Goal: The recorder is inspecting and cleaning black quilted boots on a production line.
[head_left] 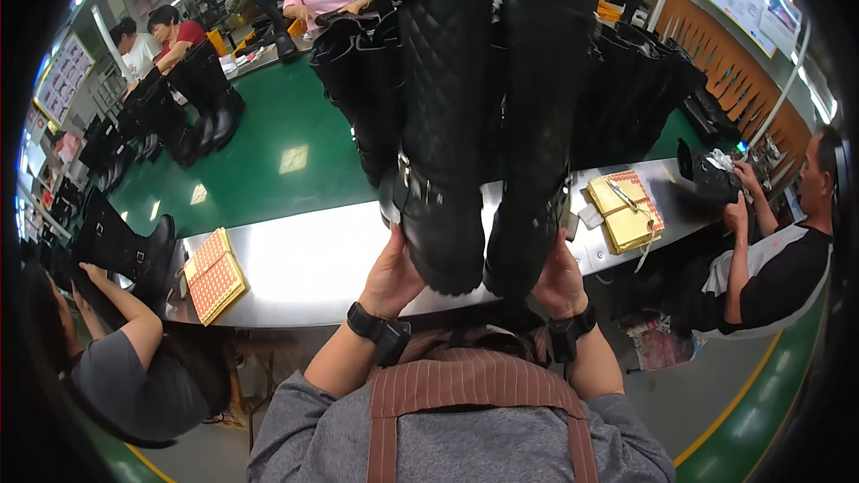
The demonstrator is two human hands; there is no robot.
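Observation:
A pair of tall black boots is upright in front of me, toes toward me, above the metal edge of the bench. The left boot (443, 80) has a quilted shaft and a buckled ankle strap; the right boot (541, 125) stands close beside it. My left hand (392, 279) grips the left boot low on its outer side, by the toe and sole. On the opposite side, my right hand (560, 282) is closed on the right boot in the same low place. The boots hide part of my fingers.
More black boots stand on the green belt (277, 188) behind and at left. Yellow-and-red bundles lie on the metal edge, one left (215, 277) and one right (622, 215), the latter topped by a small metal tool (624, 195). Co-workers handle boots at both sides and across.

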